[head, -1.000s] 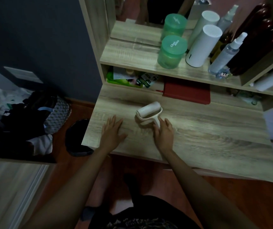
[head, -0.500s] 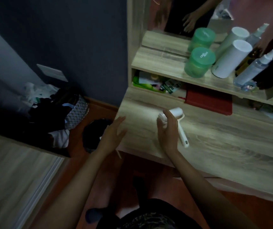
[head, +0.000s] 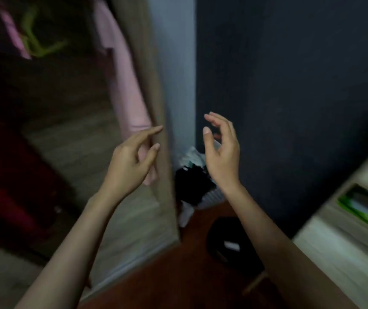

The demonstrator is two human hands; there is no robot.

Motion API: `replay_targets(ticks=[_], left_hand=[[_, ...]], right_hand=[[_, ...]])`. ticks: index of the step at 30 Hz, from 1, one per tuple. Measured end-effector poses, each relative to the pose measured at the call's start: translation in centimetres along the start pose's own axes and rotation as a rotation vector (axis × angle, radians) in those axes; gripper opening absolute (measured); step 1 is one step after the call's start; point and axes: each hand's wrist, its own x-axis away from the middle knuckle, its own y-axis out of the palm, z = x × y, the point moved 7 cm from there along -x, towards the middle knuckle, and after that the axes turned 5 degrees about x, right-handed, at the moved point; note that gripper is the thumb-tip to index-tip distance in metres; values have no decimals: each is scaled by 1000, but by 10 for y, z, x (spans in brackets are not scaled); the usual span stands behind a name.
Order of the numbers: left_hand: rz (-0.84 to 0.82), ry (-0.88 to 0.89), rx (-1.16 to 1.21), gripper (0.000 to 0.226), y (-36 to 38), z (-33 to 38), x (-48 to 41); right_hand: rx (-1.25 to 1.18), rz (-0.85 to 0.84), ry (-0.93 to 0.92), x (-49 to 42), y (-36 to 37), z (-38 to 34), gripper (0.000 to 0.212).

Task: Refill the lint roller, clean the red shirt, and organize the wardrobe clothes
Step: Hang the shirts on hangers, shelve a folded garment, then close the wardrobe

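Observation:
The open wardrobe fills the left of the blurred head view, bounded by its wooden side panel (head: 156,85). A pink garment (head: 125,90) hangs inside next to a green hanger (head: 33,41). A dark red garment (head: 4,175) lies low at the left. My left hand (head: 131,161) is raised in front of the wardrobe's edge, fingers loosely spread, holding nothing. My right hand (head: 222,150) is up beside it, fingers relaxed and empty. The lint roller is out of view.
A basket of dark and white clothes (head: 196,181) stands on the floor in the corner by the dark blue wall. A black item (head: 227,241) lies on the red-brown floor. The wooden desk's edge (head: 343,241) shows at the right.
The view has swung left from the desk to the wardrobe. My right hand let go of the lint roller, which stayed behind. Both hands have risen, empty, toward the wardrobe.

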Motion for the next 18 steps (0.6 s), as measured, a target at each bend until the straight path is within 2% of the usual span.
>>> replay_targets(ticks=[8, 18], left_hand=[[309, 77, -236, 38, -220, -16, -35], [590, 268, -456, 41, -388, 6, -117]], right_hand=[[-363, -67, -293, -87, 159, -179, 24], [-568, -16, -592, -210, 255, -337, 23]])
